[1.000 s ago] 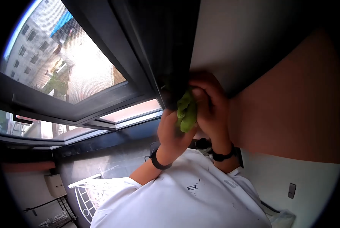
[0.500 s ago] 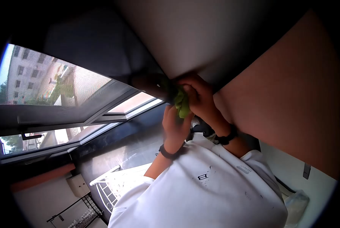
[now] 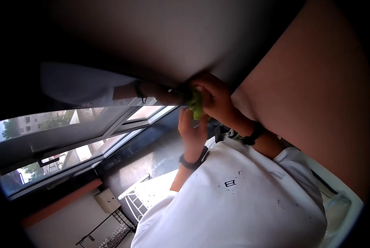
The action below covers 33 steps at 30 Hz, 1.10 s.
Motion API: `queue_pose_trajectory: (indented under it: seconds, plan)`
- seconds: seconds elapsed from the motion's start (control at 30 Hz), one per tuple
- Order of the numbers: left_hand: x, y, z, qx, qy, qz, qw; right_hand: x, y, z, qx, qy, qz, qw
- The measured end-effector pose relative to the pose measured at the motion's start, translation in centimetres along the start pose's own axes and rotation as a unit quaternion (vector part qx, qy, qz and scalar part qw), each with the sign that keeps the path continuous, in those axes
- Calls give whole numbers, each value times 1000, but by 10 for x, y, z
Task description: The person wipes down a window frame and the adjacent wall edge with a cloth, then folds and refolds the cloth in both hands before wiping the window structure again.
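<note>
A crumpled green cloth (image 3: 196, 103) is bunched between my two hands, against the edge of a dark glossy panel (image 3: 85, 82). My right hand (image 3: 219, 99) is closed round its upper part, fingers curled. From below, my left hand (image 3: 192, 133) pinches the cloth's lower end between thumb and fingers; the fingertips are partly hidden. Dark bands circle both wrists. The panel mirrors a hand and a wristband just left of the cloth. Above my hands spreads a smooth grey surface (image 3: 185, 37).
A broad brownish panel (image 3: 309, 95) fills the right side. At left are windows (image 3: 61, 120) with a handle and buildings outside. Lower down stand a white metal rack (image 3: 141, 196), a small cabinet (image 3: 107, 201) and a black railing (image 3: 98, 227). A plastic bag (image 3: 338, 211) lies at lower right.
The view has tilted, so the windows sit lower and the reflection shows more clearly. Both hands keep hold of the green cloth, with little visible change in grip.
</note>
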<state>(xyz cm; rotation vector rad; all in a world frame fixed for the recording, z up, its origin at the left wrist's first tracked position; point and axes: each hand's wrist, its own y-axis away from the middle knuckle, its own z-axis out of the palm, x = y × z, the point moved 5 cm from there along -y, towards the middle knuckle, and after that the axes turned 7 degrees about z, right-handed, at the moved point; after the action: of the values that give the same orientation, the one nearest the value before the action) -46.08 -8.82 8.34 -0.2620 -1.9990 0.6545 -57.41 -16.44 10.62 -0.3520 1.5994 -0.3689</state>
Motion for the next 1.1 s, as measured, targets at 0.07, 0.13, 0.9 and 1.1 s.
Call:
queue_pose_trajectory:
  seconds: [0.07,0.13,0.9,1.1]
  plan:
    - [-24,17,11,-56,35,-99,993,19,15,0,2,19,21,1000]
    - [-23,17,16,-57,37,-96,993,33,18,-1,-16,17,49,999]
    - [102,-18,4,-119,-54,298,946,-55,31,-66,-16,-279,164,946]
    - [107,-8,-30,-122,-67,291,947,-64,35,-43,-126,-278,220,927]
